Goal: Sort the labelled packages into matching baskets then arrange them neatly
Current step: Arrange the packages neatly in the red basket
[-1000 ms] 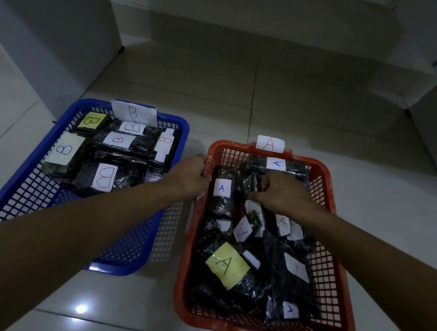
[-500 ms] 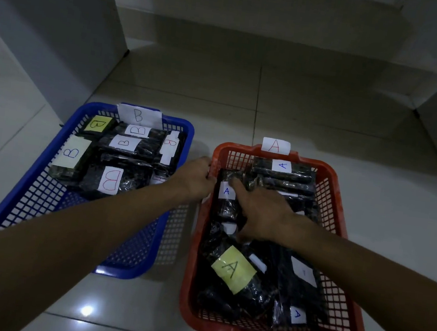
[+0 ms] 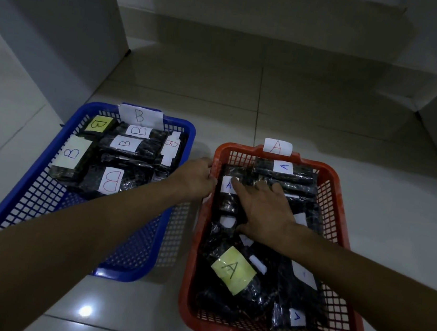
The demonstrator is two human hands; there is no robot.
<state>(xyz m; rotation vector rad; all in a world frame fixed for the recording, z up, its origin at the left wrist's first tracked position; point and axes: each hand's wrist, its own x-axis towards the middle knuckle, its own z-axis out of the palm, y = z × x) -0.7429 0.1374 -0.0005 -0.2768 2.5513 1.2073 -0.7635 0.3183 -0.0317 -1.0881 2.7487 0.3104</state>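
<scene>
While the left hand [image 3: 196, 177] curls its fingers over the near-left rim of the orange basket [image 3: 344, 205] and grips it, the right hand [image 3: 261, 207] lies inside that basket with its fingers spread flat on the dark packages, the forefinger tip touching the white A label of one package [image 3: 229, 194] standing along the left wall. Two more packages lie crosswise at the far end, the upper one [image 3: 282, 170] showing a blue A. Nearer the camera, a package with a yellow A label [image 3: 233, 270] lies tilted, and another with a small white label [image 3: 296, 316] sits in the near-right corner. A white tag marked A [image 3: 277, 146] stands on the far rim. Just beside it to the left sits the blue basket [image 3: 23, 196], its far half filled with dark packages [image 3: 127, 159] bearing B labels, and a white tag marked B [image 3: 139, 115] on its far rim. Both baskets rest on a pale tiled floor [image 3: 301, 106]
</scene>
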